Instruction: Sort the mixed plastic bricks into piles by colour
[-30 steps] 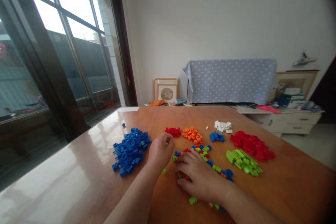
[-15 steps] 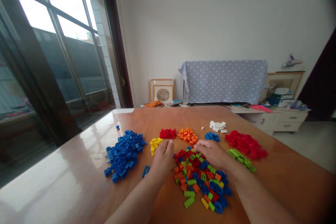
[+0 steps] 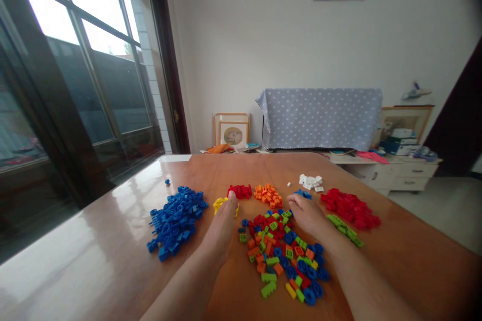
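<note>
My left hand (image 3: 225, 215) reaches over the near right edge of a small yellow brick pile (image 3: 219, 204), thumb stretched forward and partly hiding it. Nothing shows in that hand. My right hand (image 3: 306, 211) has its fingers curled together just in front of a few small blue bricks (image 3: 303, 193); anything between the fingertips is too small to make out. Between my forearms lies a mixed heap of toy building bricks (image 3: 280, 248) in red, green, orange, blue and yellow. Behind it sit a red brick pile (image 3: 241, 191) and an orange brick pile (image 3: 268, 195).
A large blue brick pile (image 3: 176, 221) lies at the left, with one loose blue piece (image 3: 167, 181) beyond it. To the right are white bricks (image 3: 311, 181), a big red pile (image 3: 351, 208) and long green bricks (image 3: 345, 229). All rest on the wooden table (image 3: 113, 241).
My left hand has moved left, off the mixed heap toward the yellow pile, and its fingers have opened. My right hand has shifted right, toward the small blue bricks.
</note>
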Tool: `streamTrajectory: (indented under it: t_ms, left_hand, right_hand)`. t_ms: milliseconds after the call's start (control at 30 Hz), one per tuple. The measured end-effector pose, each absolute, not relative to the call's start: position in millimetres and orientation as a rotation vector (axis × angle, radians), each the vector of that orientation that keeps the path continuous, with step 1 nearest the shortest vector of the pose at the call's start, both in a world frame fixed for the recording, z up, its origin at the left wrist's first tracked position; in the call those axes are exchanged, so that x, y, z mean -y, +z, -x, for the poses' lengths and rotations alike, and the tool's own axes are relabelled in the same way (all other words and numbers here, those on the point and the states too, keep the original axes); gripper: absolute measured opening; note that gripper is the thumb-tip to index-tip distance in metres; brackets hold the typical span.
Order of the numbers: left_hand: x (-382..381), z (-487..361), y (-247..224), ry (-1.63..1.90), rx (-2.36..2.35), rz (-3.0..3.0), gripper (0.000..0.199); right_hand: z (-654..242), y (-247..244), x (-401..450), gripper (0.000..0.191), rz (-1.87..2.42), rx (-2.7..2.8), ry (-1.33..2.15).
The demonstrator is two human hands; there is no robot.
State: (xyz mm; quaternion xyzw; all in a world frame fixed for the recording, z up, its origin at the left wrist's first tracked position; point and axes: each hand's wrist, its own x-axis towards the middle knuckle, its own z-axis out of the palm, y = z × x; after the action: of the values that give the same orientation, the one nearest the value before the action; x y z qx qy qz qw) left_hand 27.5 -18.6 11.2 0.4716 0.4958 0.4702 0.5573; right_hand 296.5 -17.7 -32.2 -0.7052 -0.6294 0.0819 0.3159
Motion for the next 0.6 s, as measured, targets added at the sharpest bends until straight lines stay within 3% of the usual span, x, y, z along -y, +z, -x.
streamTrajectory:
  t_ms: [600]
  left_hand:
    - [35,-36,21,1.089,-1.242,-1.134,0.072]
  right_hand:
    - [-279,-25,24,0.032,1.702,1.714,0.385]
